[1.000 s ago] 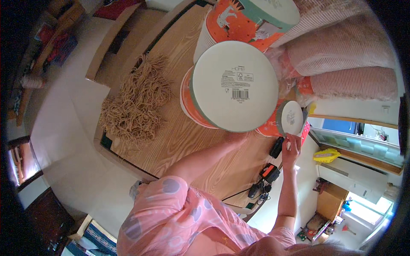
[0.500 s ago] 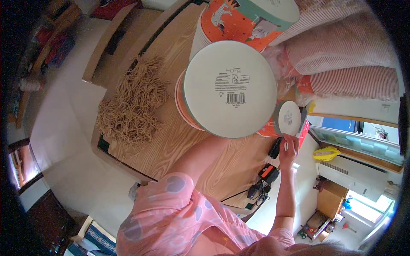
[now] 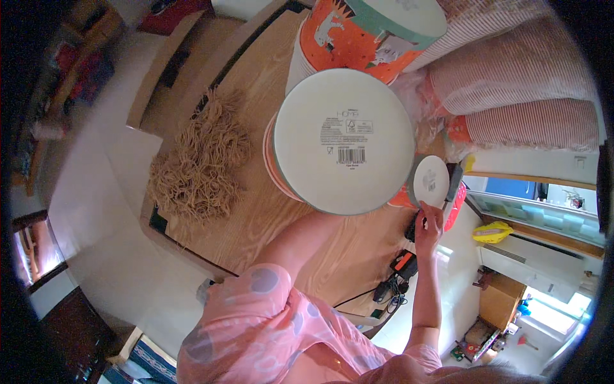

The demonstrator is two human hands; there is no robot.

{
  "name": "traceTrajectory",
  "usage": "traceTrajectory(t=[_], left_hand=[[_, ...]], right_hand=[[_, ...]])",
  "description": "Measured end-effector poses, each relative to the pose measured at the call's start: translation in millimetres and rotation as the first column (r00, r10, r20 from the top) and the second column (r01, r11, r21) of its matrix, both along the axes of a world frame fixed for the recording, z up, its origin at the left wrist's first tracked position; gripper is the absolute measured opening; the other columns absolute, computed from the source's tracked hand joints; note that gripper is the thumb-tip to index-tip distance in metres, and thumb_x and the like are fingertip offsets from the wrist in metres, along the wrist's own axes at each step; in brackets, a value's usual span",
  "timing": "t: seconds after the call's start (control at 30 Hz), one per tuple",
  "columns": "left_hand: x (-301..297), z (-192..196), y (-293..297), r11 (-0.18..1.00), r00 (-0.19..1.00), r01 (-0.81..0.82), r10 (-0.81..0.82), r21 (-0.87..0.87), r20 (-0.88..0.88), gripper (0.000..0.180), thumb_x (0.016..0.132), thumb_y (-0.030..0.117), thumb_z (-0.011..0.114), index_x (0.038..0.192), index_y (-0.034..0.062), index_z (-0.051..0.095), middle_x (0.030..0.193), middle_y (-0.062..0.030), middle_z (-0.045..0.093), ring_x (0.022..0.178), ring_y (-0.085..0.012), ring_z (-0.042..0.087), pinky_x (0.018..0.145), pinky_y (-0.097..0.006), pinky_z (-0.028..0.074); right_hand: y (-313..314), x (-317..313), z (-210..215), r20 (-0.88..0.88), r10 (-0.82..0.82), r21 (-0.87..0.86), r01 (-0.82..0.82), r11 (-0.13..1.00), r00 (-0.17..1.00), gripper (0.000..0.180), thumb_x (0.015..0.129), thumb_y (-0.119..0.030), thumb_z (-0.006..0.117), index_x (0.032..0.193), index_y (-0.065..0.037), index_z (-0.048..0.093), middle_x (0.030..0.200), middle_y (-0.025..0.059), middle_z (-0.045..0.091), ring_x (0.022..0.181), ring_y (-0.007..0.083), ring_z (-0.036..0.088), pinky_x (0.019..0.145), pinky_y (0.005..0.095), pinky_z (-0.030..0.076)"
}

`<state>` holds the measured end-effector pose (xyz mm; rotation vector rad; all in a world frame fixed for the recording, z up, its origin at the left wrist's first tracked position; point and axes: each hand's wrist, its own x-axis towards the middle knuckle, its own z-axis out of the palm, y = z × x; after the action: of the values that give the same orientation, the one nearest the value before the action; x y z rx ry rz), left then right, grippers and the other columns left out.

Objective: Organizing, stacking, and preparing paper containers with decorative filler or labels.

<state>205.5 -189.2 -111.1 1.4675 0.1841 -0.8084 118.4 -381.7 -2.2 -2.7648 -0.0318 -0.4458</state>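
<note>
Right hand [image 3: 428, 225] in close, and it was the small paper cup [image 3: 432, 182] getting the attention! The fingers were drawn narrow, seeming to pinch the near edge of its upturned base, out towards the tabletop's [image 3: 256, 221] right edge. The left forearm [image 3: 297, 246] ran in under the large paper bucket [image 3: 345, 141], base up beside the cup; that left hand was hidden, its hold impossible to tell. The step in hand looked like steadying the cup; handling it from there called for a light pinch, since paper dents, and care around the bucket. And what a base to read: a grey heading, a block of small print, a boxed tree mark, a glass-and-fork symbol, a barcode. The cup's own print was too tiny. White animal figures ran across the orange bucket [image 3: 364, 48] beyond, while beige twine [image 3: 198, 160] sprawled near the tabletop's left corner.
</note>
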Motion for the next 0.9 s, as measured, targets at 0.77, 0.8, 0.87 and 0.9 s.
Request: traceTrajectory(t=[0.77,0.8,0.87,0.9], left_hand=[[-136,-23,138,0.880,0.652,-0.380,0.037,0.285,0.757,0.014,0.076,0.004,0.057,0.090,0.0037,0.055,0.081,-0.0102,0.056,0.079,-0.0269,0.056,0.070,-0.036,0.045],[-121,0,153,0.875,0.706,-0.399,0.101,0.275,0.701,0.013,0.078,0.006,0.057,0.090,0.0031,0.055,0.078,-0.0097,0.056,0.076,-0.0247,0.056,0.069,-0.034,0.045],[-87,39,175,0.836,0.674,-0.529,0.307,0.148,0.672,0.013,0.082,0.010,0.058,0.091,0.0021,0.055,0.075,-0.0085,0.056,0.071,-0.0206,0.055,0.067,-0.031,0.045],[-70,49,184,0.782,0.581,-0.623,0.441,0.024,0.684,0.014,0.083,0.012,0.058,0.092,0.0018,0.055,0.075,-0.0078,0.056,0.070,-0.0187,0.055,0.066,-0.029,0.044]], right_hand=[[30,4,29,0.001,0.005,0.067,-0.005,0.998,1.000,0.034,0.073,0.004,0.051,0.101,-0.010,0.063,0.095,0.0103,0.057,0.086,0.0279,0.058,0.077,0.0344,0.047],[39,7,27,0.014,-0.015,0.178,0.012,0.984,1.000,0.031,0.073,0.003,0.052,0.100,-0.010,0.063,0.094,0.0104,0.057,0.087,0.0280,0.057,0.077,0.0339,0.046],[57,18,16,0.008,-0.005,0.356,0.002,0.935,1.000,0.018,0.077,-0.002,0.056,0.093,-0.006,0.063,0.089,0.0087,0.060,0.083,0.0231,0.058,0.074,0.0312,0.046],[77,27,6,-0.002,0.009,0.518,-0.007,0.855,1.000,0.013,0.079,-0.006,0.058,0.091,-0.004,0.062,0.086,0.0072,0.061,0.078,0.0194,0.058,0.071,0.0301,0.046]])
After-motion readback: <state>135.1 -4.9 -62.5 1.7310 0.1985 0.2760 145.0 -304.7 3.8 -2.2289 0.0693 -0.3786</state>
